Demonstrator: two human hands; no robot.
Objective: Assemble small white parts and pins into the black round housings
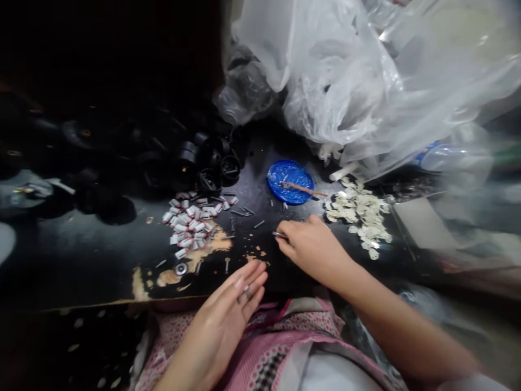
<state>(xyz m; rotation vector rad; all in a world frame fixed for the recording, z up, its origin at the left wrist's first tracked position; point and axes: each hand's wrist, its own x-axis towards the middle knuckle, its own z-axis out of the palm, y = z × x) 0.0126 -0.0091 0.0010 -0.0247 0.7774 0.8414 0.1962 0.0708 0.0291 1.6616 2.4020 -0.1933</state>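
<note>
My right hand (pixel 311 247) rests on the black worktop (pixel 81 260), fingers curled and pinching a thin metal piece (pixel 279 234) at its tip. My left hand (pixel 228 315) lies near the table's front edge with fingers stretched out and together, a ring on one finger, nothing held. A pile of small silver-and-red parts (pixel 189 222) lies left of my right hand. Small springs and pins (pixel 244 213) are scattered between the pile and the hand.
A blue lid (pixel 290 181) with a stick across it sits behind my right hand. Pale flat chips (pixel 364 214) lie to its right. Black round caps (pixel 211 163) are heaped at the back. Clear plastic bags (pixel 366 81) fill the upper right. A washer (pixel 181 268) lies near the front.
</note>
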